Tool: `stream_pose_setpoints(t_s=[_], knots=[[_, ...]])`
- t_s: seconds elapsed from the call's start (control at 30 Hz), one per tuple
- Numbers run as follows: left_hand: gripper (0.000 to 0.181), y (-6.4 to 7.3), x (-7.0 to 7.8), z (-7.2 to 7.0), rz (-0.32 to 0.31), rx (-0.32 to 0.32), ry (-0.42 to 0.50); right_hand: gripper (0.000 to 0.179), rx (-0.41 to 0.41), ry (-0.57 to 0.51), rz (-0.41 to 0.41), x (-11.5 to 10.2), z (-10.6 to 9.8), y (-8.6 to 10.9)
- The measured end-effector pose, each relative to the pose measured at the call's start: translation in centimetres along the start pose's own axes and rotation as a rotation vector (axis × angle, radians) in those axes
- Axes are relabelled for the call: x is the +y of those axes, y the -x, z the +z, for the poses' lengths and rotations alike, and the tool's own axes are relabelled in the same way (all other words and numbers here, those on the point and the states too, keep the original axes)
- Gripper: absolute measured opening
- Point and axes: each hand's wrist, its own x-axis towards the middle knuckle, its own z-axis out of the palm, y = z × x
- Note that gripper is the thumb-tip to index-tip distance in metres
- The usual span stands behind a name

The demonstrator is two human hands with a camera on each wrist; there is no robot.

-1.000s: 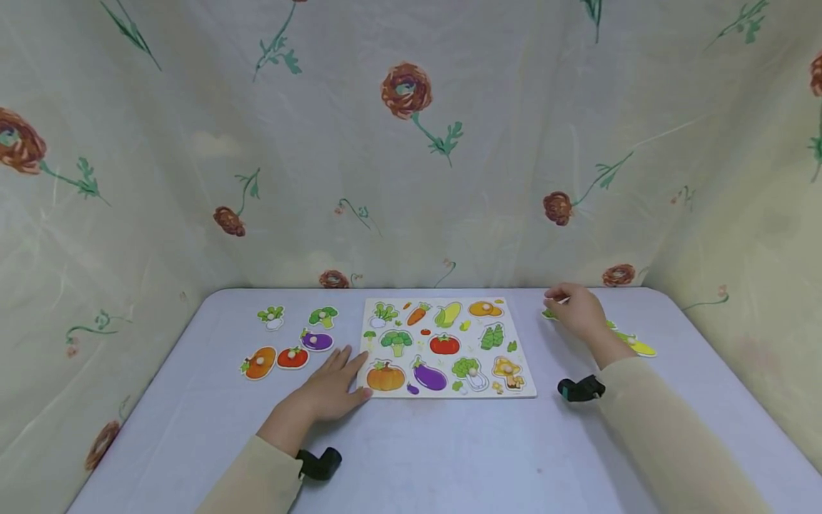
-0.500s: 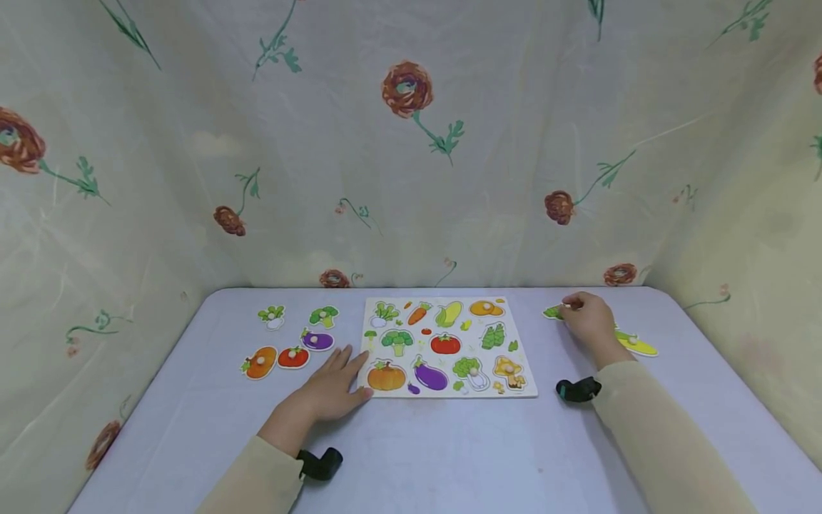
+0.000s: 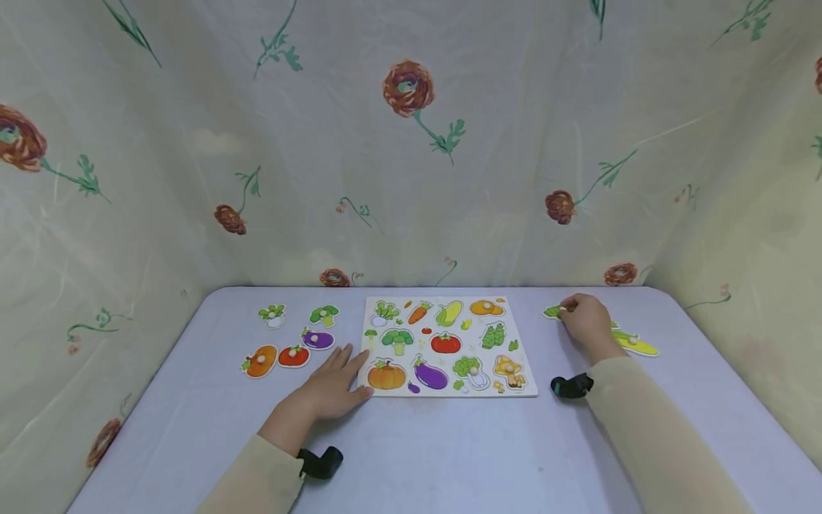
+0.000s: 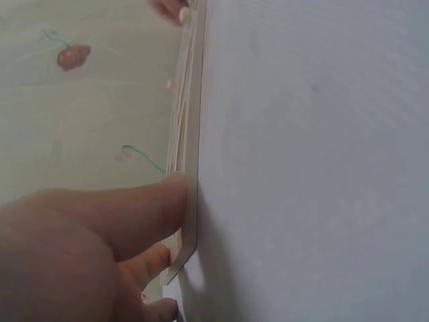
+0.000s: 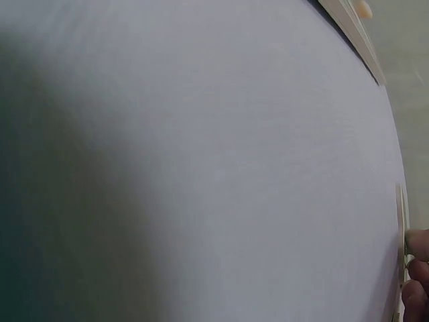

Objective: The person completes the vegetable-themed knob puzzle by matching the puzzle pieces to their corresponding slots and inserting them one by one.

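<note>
Pinching the green piece (image 3: 551, 313) near the far edge of the worktop (image 3: 449, 457), the right hand (image 3: 587, 325) could, I judge, drop it if its grip is shallow; the left hand (image 3: 327, 389), fingers spread, could skew the board (image 3: 472, 346) by pushing its left edge.

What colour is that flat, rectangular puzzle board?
The flat puzzle board is white with colourful vegetable pictures, best seen in the head view.

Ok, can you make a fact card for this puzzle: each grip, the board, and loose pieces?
Left grip: fingers spread, touching puzzle board
Right grip: pinching green piece
Board holds: knobbed cabbage, mushroom, orange piece
Loose, left: pumpkin, tomato, eggplant, broccoli, white leafy vegetable
Loose, right: yellow piece; others may be hidden
</note>
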Motion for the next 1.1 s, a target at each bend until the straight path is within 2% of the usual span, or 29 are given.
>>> stream_pose_setpoints(t_s=[0.37,0.67,0.83,1.1], knots=[[0.073,0.0,0.0,-0.1,-0.001,0.003,-0.002,0.024,-0.001,0.023,0.022,-0.5,0.2,-0.2],[0.074,0.0,-0.1,0.0,-0.004,0.004,0.005,0.026,-0.018,-0.008,0.046,-0.6,0.3,0.3],[0.074,-0.1,-0.2,0.1,-0.007,0.005,-0.003,0.025,-0.012,-0.015,0.023,-0.7,0.1,0.5],[0.074,-0.1,-0.2,0.1,-0.003,0.007,0.000,0.022,-0.010,-0.035,-0.056,-0.8,-0.5,1.2]])
